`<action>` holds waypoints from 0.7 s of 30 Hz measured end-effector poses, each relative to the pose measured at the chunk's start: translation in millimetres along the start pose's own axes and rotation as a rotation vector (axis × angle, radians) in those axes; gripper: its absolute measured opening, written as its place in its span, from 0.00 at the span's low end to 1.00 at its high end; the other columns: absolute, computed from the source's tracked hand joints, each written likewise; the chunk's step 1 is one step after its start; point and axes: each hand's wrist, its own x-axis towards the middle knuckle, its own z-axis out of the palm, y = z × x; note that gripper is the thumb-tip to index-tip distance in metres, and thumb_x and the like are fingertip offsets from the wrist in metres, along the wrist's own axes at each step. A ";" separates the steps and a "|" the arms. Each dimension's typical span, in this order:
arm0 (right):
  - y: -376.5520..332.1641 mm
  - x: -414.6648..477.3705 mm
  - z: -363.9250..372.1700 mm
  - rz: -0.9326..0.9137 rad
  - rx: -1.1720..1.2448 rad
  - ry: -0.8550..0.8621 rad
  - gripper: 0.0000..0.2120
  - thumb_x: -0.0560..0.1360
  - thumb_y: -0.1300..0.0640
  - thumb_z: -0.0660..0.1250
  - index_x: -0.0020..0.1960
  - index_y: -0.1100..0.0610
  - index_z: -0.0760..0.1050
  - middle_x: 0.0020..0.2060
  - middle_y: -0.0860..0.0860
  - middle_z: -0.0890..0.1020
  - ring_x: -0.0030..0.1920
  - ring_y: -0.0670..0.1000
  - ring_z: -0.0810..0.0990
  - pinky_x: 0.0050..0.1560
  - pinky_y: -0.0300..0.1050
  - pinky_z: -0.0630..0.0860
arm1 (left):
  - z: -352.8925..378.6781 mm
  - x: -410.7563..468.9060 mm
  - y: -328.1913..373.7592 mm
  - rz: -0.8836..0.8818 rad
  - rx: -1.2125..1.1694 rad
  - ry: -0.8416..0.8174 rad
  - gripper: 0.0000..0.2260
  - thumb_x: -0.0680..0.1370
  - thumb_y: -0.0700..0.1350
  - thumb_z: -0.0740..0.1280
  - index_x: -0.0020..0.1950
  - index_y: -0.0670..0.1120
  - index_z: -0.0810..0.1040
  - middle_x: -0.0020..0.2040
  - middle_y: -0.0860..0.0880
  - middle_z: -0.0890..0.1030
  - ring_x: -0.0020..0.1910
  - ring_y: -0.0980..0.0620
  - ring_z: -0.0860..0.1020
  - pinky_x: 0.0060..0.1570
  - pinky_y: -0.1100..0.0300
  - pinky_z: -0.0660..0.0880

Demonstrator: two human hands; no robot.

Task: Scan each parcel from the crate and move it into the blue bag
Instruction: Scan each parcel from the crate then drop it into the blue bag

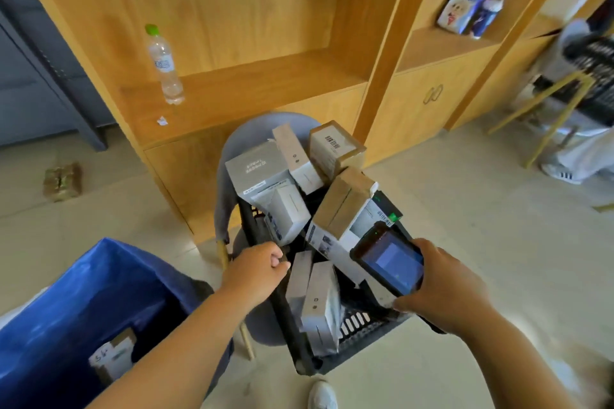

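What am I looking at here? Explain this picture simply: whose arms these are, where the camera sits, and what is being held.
There is no robot here. One camera worn on a person's head looks forward and down, so the two bare arms are that person's own. The right hand holds a handheld scanner with a lit screen above a black crate. The crate rests on a grey chair and is full of parcels, grey and brown boxes. The left hand is curled at the crate's edge; whether it grips anything cannot be told. At lower left stands the open blue bag with one parcel inside. Behind are wooden shelves with a water bottle.
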 end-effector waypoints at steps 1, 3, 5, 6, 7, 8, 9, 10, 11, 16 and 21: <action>9.4 3.8 -4.4 0.012 0.009 0.012 0.41 0.56 0.39 0.72 0.65 0.44 0.60 0.48 0.44 0.73 0.44 0.49 0.75 0.44 0.48 0.77 | 3.0 10.7 13.8 0.037 0.016 0.013 0.10 0.77 0.55 0.65 0.56 0.53 0.75 0.45 0.59 0.76 0.51 0.54 0.77 0.48 0.57 0.74; 26.4 11.7 -12.6 0.036 0.020 0.032 0.40 0.56 0.39 0.72 0.64 0.43 0.60 0.46 0.43 0.73 0.43 0.49 0.75 0.42 0.47 0.77 | 9.7 31.3 42.3 0.111 0.033 0.050 0.15 0.77 0.55 0.65 0.61 0.51 0.72 0.52 0.54 0.76 0.53 0.51 0.76 0.48 0.57 0.73; 41.0 19.2 -18.8 0.051 0.024 0.046 0.41 0.56 0.39 0.72 0.65 0.44 0.59 0.46 0.43 0.73 0.42 0.48 0.75 0.41 0.46 0.77 | 15.8 49.3 69.7 0.160 0.035 0.095 0.23 0.76 0.56 0.66 0.68 0.51 0.67 0.62 0.50 0.72 0.59 0.48 0.73 0.51 0.56 0.72; 47.2 22.2 -20.9 0.055 0.026 0.053 0.41 0.57 0.39 0.72 0.66 0.44 0.59 0.46 0.43 0.72 0.41 0.48 0.75 0.40 0.46 0.77 | 17.9 57.4 81.2 0.178 0.048 0.112 0.26 0.75 0.57 0.67 0.70 0.51 0.64 0.65 0.49 0.69 0.62 0.47 0.71 0.54 0.54 0.72; 54.1 25.2 -22.9 0.060 0.030 0.058 0.41 0.57 0.39 0.72 0.66 0.44 0.59 0.45 0.43 0.72 0.41 0.47 0.75 0.39 0.46 0.76 | 20.7 65.3 93.7 0.195 0.072 0.119 0.30 0.74 0.59 0.67 0.72 0.52 0.62 0.67 0.48 0.66 0.64 0.45 0.69 0.57 0.52 0.71; 59.8 28.0 -24.4 0.063 0.032 0.060 0.41 0.57 0.39 0.72 0.66 0.44 0.59 0.45 0.43 0.72 0.40 0.47 0.74 0.39 0.45 0.76 | 23.0 72.4 105.0 0.208 0.097 0.116 0.33 0.73 0.61 0.67 0.73 0.53 0.59 0.69 0.47 0.63 0.66 0.43 0.66 0.59 0.50 0.70; 64.3 30.3 -25.3 0.064 0.030 0.060 0.41 0.57 0.39 0.72 0.66 0.43 0.59 0.45 0.42 0.71 0.40 0.46 0.74 0.38 0.44 0.75 | 25.0 78.7 115.3 0.217 0.117 0.103 0.34 0.73 0.62 0.67 0.74 0.54 0.57 0.71 0.47 0.61 0.67 0.42 0.63 0.60 0.49 0.69; 70.2 32.9 -26.4 0.065 0.032 0.060 0.41 0.57 0.39 0.72 0.66 0.43 0.58 0.45 0.42 0.71 0.40 0.46 0.73 0.37 0.43 0.74 | 28.0 85.6 126.4 0.222 0.139 0.082 0.36 0.72 0.63 0.66 0.75 0.55 0.55 0.72 0.46 0.58 0.69 0.41 0.60 0.62 0.48 0.67; 75.0 35.4 -27.0 0.064 0.035 0.060 0.41 0.57 0.39 0.72 0.66 0.44 0.58 0.44 0.42 0.71 0.39 0.45 0.73 0.37 0.43 0.74 | 30.9 91.9 136.1 0.220 0.166 0.056 0.37 0.72 0.64 0.66 0.76 0.56 0.53 0.74 0.46 0.54 0.70 0.40 0.58 0.64 0.48 0.66; 91.4 45.1 -28.2 0.053 0.021 0.048 0.42 0.57 0.39 0.71 0.67 0.45 0.58 0.44 0.41 0.70 0.39 0.44 0.72 0.38 0.43 0.73 | 44.0 113.4 157.6 0.121 0.279 -0.044 0.33 0.73 0.65 0.64 0.73 0.52 0.61 0.76 0.43 0.51 0.71 0.38 0.58 0.64 0.47 0.66; 99.3 51.6 -25.8 0.026 0.027 0.030 0.40 0.57 0.39 0.71 0.65 0.44 0.58 0.43 0.42 0.70 0.39 0.44 0.72 0.37 0.42 0.73 | 45.3 112.7 151.7 0.081 0.204 0.095 0.20 0.73 0.56 0.68 0.59 0.47 0.70 0.60 0.42 0.68 0.56 0.40 0.71 0.55 0.48 0.73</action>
